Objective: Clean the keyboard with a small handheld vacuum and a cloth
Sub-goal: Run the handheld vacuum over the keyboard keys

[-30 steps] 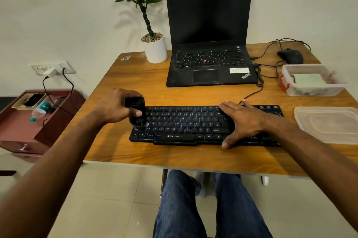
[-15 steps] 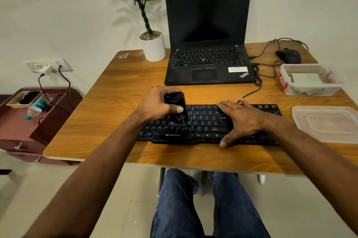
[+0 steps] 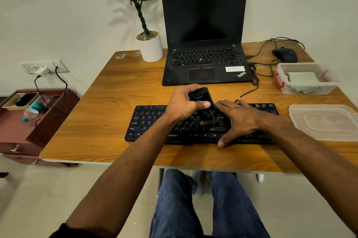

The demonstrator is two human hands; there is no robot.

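Observation:
A black keyboard (image 3: pixel 153 124) lies across the front of the wooden desk (image 3: pixel 116 105). My left hand (image 3: pixel 182 103) grips a small black handheld vacuum (image 3: pixel 203 102), tilted, with its brush end down on the keys at the keyboard's middle. My right hand (image 3: pixel 239 119) rests flat on the right half of the keyboard, fingers spread, its fingertips close to the vacuum. A pale green folded cloth (image 3: pixel 302 80) lies inside a clear plastic box (image 3: pixel 308 90) at the right of the desk.
An open black laptop (image 3: pixel 205 43) stands behind the keyboard, a potted plant (image 3: pixel 150 43) to its left, a mouse (image 3: pixel 285 54) with cables to its right. The box's lid (image 3: pixel 323 121) lies at the right edge. A low red cabinet (image 3: pixel 29 127) stands left of the desk.
My left hand has swept the vacuum rightward along the keyboard, from its left end to its middle, beside my right hand. My right hand has stayed on the keyboard.

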